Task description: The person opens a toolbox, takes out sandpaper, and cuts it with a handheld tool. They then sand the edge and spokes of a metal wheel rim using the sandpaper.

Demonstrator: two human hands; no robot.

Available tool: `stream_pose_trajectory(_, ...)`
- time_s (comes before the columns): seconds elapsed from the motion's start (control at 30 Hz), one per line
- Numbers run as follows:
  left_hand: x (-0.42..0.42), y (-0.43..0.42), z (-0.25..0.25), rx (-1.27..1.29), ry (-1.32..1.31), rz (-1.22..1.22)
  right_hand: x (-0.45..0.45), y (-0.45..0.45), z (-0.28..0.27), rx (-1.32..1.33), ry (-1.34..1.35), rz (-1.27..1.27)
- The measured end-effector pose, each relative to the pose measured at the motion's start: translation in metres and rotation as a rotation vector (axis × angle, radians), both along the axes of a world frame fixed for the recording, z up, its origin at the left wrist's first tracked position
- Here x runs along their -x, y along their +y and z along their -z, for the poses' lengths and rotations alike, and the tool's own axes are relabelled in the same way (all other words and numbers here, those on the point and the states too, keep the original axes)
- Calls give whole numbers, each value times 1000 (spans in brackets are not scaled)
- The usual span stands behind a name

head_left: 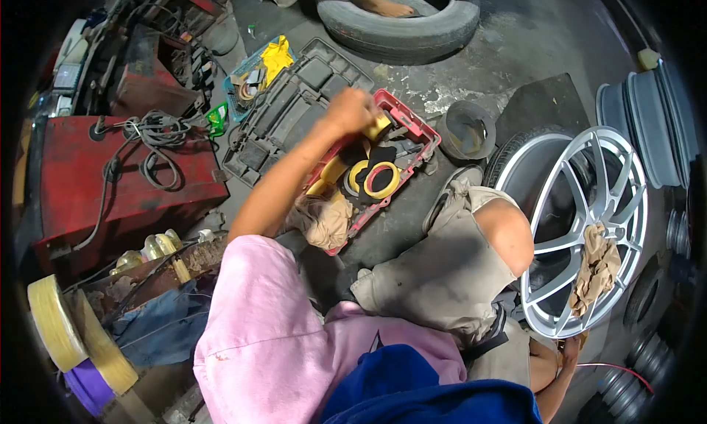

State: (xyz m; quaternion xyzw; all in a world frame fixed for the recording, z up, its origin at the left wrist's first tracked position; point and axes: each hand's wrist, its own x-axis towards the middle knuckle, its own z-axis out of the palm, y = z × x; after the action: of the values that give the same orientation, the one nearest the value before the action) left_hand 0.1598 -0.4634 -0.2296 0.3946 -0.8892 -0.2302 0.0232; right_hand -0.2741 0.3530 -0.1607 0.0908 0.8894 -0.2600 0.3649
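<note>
My left hand (352, 112) reaches over a red toolbox (426, 133), slightly blurred. Its fingers are curled against a roll of yellow tape (378, 127) and look closed on it. Below it in the box are more yellow tape rolls (382, 181) and dark items. Crumpled brown paper (322, 221) lies at the box's near end. Low on the right, my right hand (570, 350) is at the bottom edge of a silver wheel rim (639, 181). Its fingers are bent around something small and yellowish-brown that I cannot make out. Another crumpled brown paper (595, 269) rests on the spokes.
The toolbox's dark lid (276, 104) lies open to the left. A black bucket (467, 131) stands right of the box. Behind is a large tire (401, 37) with another person's foot (387, 6) inside it. A red machine (110, 196) with coiled cable stands left.
</note>
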Motion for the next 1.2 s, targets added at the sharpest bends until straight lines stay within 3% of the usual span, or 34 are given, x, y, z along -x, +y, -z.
stream_pose_trajectory(0.03,13,18,18,-96,-113,77,-1,0,-2,-36,-20,-29)
stream_pose_trajectory(0.13,38,47,80,-61,-156,36,8,34,23,-29,20,-16)
stream_pose_trajectory(0.2,52,56,100,32,-138,-26,7,45,22,-57,19,35)
stream_pose_trajectory(0.37,46,47,125,-14,-91,-88,-2,34,16,23,33,74)
stream_pose_trajectory(0.43,27,37,109,2,257,-144,-5,23,7,20,-9,28)
stream_pose_trajectory(0.5,9,33,63,-736,516,-517,-1,37,21,27,-11,16)
stream_pose_trajectory(0.53,-4,31,43,-864,634,-527,-1,34,23,16,0,51)
stream_pose_trajectory(0.73,-36,36,-5,-1067,951,-571,11,25,25,-27,7,36)
stream_pose_trajectory(0.87,-32,48,-26,-1073,1007,-487,-17,-10,-5,43,39,-99)
stream_pose_trajectory(0.9,-32,49,-28,-1064,1025,-469,-38,-28,-14,84,171,-72)
stream_pose_trajectory(1.0,-33,52,-29,-913,986,-464,-8,-14,-1,126,97,-62)
stream_pose_trajectory(1.1,-41,55,-44,-605,866,-453,12,-6,10,95,-1,-67)
stream_pose_trajectory(1.2,-56,47,-55,-517,990,-579,38,27,49,117,66,-16)
